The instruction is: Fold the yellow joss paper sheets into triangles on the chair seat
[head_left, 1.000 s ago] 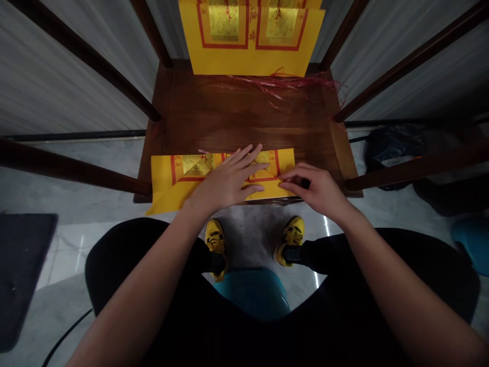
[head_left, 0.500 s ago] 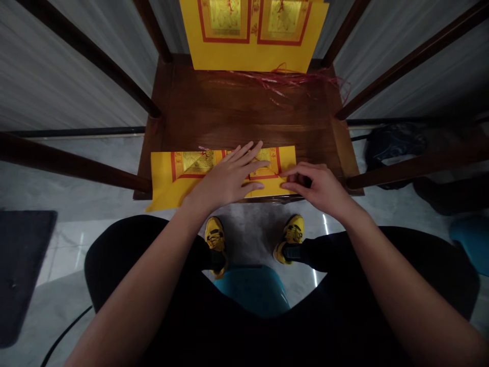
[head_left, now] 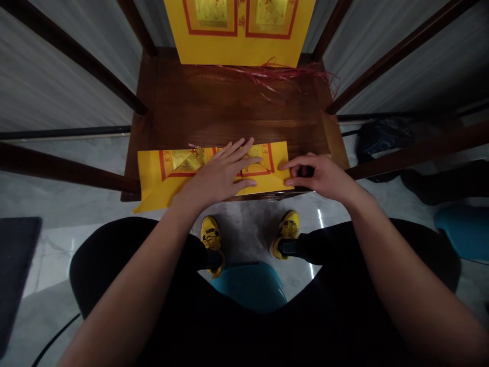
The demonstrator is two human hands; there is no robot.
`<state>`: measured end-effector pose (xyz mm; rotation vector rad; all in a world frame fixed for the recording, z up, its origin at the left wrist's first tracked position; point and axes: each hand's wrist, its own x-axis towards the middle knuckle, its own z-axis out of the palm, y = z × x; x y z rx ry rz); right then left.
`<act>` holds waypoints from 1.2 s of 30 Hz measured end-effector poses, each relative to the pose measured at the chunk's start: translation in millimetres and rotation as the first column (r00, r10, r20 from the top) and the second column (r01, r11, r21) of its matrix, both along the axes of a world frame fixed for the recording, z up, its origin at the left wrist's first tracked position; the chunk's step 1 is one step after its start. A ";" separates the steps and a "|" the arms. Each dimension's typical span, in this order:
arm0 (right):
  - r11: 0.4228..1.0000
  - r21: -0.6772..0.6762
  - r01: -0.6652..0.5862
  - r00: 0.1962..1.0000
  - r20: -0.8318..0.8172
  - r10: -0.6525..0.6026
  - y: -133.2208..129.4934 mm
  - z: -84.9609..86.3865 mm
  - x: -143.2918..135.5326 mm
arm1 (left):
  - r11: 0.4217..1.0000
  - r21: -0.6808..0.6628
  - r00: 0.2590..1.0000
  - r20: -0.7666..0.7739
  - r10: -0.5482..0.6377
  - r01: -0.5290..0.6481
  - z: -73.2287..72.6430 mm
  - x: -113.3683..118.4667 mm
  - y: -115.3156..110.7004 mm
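A yellow paper [head_left: 151, 171] with red frames and gold squares lies folded along the near edge of the wooden surface. My left hand [head_left: 217, 176] rests flat across its middle, fingers spread. At the paper's right end, my right hand [head_left: 315, 173] has thumb and forefinger on the corner, pinching or pressing it. Creases run diagonally across both gold squares, and the left end sticks out over the near edge. Farther back, a larger yellow sheet [head_left: 237, 51] shows two red-framed gold prints, with thin red strings [head_left: 267, 76] at its near edge.
The wooden surface [head_left: 229, 112] has dark wooden bars [head_left: 76, 58] rising on both sides. Below are yellow shoes [head_left: 211, 234], a blue stool [head_left: 250, 285] and another blue seat [head_left: 464, 234] at right. A dark bag [head_left: 384, 142] lies on the right.
The view has shifted, so most things appear farther left. My right hand has moved slightly outward to the paper's right edge. My left hand stays flat on the paper.
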<state>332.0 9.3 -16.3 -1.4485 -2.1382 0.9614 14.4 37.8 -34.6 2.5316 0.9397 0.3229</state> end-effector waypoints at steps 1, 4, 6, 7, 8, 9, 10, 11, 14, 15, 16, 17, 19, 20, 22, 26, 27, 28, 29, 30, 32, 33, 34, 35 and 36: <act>1.000 0.003 -0.004 1.000 0.002 0.004 -0.3 0.9 0.0 | 1.000 0.006 1.000 -0.002 0.001 -0.001 -0.7 -0.2 0.1; 0.999 0.042 -0.031 0.997 0.066 0.029 -3.8 5.0 -2.4 | 1.000 0.017 1.000 -0.021 0.007 -0.006 -1.9 0.2 0.1; 0.997 0.038 -0.063 0.988 0.140 0.057 -6.9 8.6 -4.1 | 0.999 0.032 0.999 -0.035 0.012 -0.011 -0.8 1.9 -0.9; 0.997 0.025 -0.077 0.982 0.174 0.072 -8.4 10.4 -4.9 | 0.999 0.047 0.999 -0.046 0.013 -0.011 0.5 3.4 -1.9; 0.996 0.009 -0.087 0.976 0.202 0.083 -9.7 12.1 -5.5 | 0.998 0.068 0.998 -0.056 0.008 -0.004 2.0 5.2 -3.3; 0.996 -0.005 -0.093 0.971 0.222 0.092 -10.9 13.4 -6.1 | 0.996 0.087 0.998 -0.070 -0.003 0.009 3.6 7.2 -5.0; 0.995 -0.016 -0.095 0.967 0.237 0.097 -11.9 14.3 -6.8 | 0.994 0.102 0.996 -0.086 -0.018 0.027 5.2 9.2 -7.1; 0.995 -0.023 -0.094 0.964 0.248 0.097 -12.8 14.8 -7.3 | 0.993 0.112 0.994 -0.101 -0.032 0.043 6.5 11.1 -9.5; 0.996 -0.023 -0.081 0.960 0.267 0.084 -15.0 13.5 -8.4 | 0.990 0.130 0.992 -0.123 -0.035 0.051 8.5 14.6 -17.4; 0.997 -0.019 -0.077 0.960 0.269 0.080 -15.7 12.4 -8.4 | 0.989 0.144 0.993 -0.120 -0.021 0.038 8.6 15.1 -20.0; 0.997 -0.014 -0.076 0.960 0.271 0.077 -16.4 11.3 -8.3 | 0.987 0.162 0.994 -0.111 -0.002 0.020 8.6 15.3 -22.5; 0.997 -0.005 -0.077 0.960 0.271 0.076 -17.1 10.2 -8.1 | 0.984 0.180 0.995 -0.099 0.025 -0.006 8.6 15.6 -24.8; 0.996 0.023 -0.089 0.960 0.270 0.079 -18.6 8.5 -7.7 | 0.974 0.211 0.992 -0.078 0.097 -0.078 8.7 16.8 -28.2; 0.995 0.040 -0.095 0.960 0.268 0.080 -19.3 8.0 -7.7 | 0.968 0.223 0.988 -0.071 0.138 -0.119 8.8 17.8 -29.4; 0.993 0.065 -0.100 0.962 0.261 0.080 -20.3 7.6 -8.3 | 0.959 0.233 0.982 -0.065 0.179 -0.160 8.6 21.3 -30.8; 0.991 0.075 -0.115 0.962 0.256 0.092 -20.0 7.4 -9.9 | 0.984 0.180 0.994 -0.111 0.006 0.014 6.2 33.4 -33.2; 0.989 0.079 -0.122 0.961 0.257 0.098 -19.7 7.3 -10.3 | 0.987 0.152 0.990 -0.137 -0.038 0.059 5.5 36.7 -34.0; 0.988 0.084 -0.126 0.961 0.258 0.101 -19.5 7.2 -10.6 | 0.989 0.128 0.985 -0.160 -0.058 0.079 5.0 39.5 -34.9; 0.988 0.087 -0.129 0.960 0.259 0.103 -19.7 7.3 -11.1 | 0.991 0.113 0.983 -0.175 -0.057 0.078 4.7 41.6 -35.6; 0.987 0.093 -0.129 0.960 0.261 0.101 -20.4 7.6 -11.6 | 0.992 0.108 0.982 -0.182 -0.043 0.064 4.6 43.0 -36.1; 0.986 0.117 -0.117 0.957 0.280 0.081 -23.7 8.9 -13.0 | 0.993 0.116 0.984 -0.176 0.010 0.011 5.0 43.3 -36.2; 0.984 0.141 -0.109 0.951 0.302 0.063 -26.6 10.0 -13.7 | 0.992 0.124 0.985 -0.166 0.045 -0.024 5.3 42.6 -35.8; 0.979 0.172 -0.106 0.942 0.332 0.043 -30.3 11.3 -14.5 | 0.989 0.132 0.984 -0.154 0.085 -0.065 5.6 41.8 -35.4; 0.972 0.208 -0.110 0.929 0.368 0.027 -35.1 12.7 -15.4 | 0.985 0.137 0.982 -0.144 0.126 -0.106 5.6 41.3 -34.9; 0.963 0.238 -0.125 0.914 0.406 0.018 -40.7 14.2 -16.4 | 0.979 0.140 0.977 -0.137 0.164 -0.145 5.3 41.2 -34.5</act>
